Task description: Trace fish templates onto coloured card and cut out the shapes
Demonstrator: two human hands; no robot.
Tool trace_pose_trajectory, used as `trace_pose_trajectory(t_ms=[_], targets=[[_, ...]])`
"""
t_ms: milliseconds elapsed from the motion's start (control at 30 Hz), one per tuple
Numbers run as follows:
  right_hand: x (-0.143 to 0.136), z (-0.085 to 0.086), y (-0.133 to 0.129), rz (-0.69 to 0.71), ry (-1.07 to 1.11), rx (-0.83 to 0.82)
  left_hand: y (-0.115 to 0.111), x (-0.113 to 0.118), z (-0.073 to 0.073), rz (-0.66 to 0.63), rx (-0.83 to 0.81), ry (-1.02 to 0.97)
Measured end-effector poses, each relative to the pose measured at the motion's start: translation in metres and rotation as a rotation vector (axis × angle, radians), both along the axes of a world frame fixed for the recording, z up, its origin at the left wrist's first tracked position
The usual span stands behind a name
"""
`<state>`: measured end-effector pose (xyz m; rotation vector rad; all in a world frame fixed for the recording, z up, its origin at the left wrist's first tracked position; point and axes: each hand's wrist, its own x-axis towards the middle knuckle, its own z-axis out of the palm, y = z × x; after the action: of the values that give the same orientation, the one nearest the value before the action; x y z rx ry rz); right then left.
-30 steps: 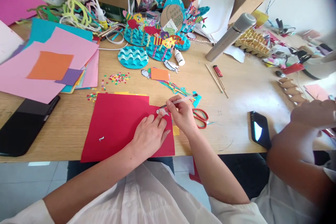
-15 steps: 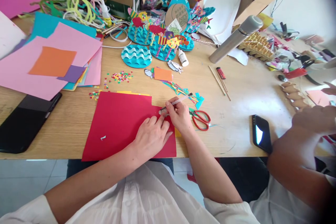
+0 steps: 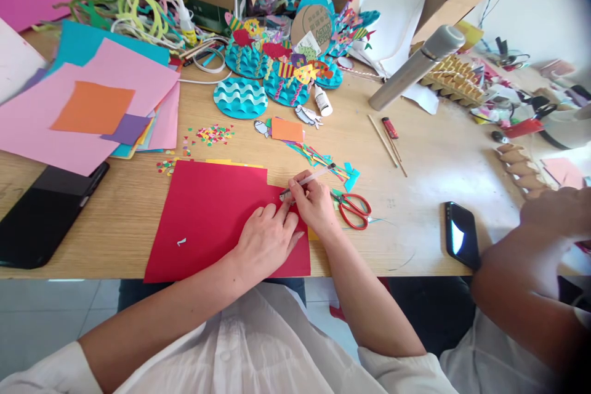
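Observation:
My right hand point(image 3: 314, 200) is closed round a thin pen point(image 3: 314, 176), its tip down at the upper right part of a red paper sheet point(image 3: 207, 215). Flat on the same sheet lies my left hand point(image 3: 268, 237), fingers spread, its fingertips beside the pen tip. A small pale cut-out point(image 3: 283, 197) shows partly under those fingertips; its outline is too small to make out. A light-blue scrap point(image 3: 181, 242) rests on the sheet's left part. Red-handled scissors point(image 3: 354, 210) lie just right of my right hand.
Coloured papers point(image 3: 41, 117) and a black case point(image 3: 41, 221) are at the left. Behind the sheet are paper bits point(image 3: 215, 134), blue fish decorations point(image 3: 286, 77) and a grey flask point(image 3: 415, 68). At the right are a phone point(image 3: 462, 234) and another person's arm point(image 3: 521, 265).
The pen and the fingers of my right hand have shifted slightly to the left. At the right edge, the other person's hand has moved a little.

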<state>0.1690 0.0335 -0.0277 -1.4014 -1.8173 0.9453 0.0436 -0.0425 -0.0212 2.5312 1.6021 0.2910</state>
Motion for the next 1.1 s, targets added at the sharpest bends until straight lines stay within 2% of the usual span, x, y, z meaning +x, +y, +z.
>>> trace_pose_trajectory(t_ms=[600, 1100], targets=[[-0.0015, 0.0063, -0.0038, 0.053, -0.095, 0.156, 0.0, 0.0003, 0.0003, 0.001, -0.011, 0.016], [-0.0012, 0.0071, -0.0039, 0.068, -0.102, 0.161, -0.0002, 0.0015, -0.0005, 0.0, -0.016, 0.029]])
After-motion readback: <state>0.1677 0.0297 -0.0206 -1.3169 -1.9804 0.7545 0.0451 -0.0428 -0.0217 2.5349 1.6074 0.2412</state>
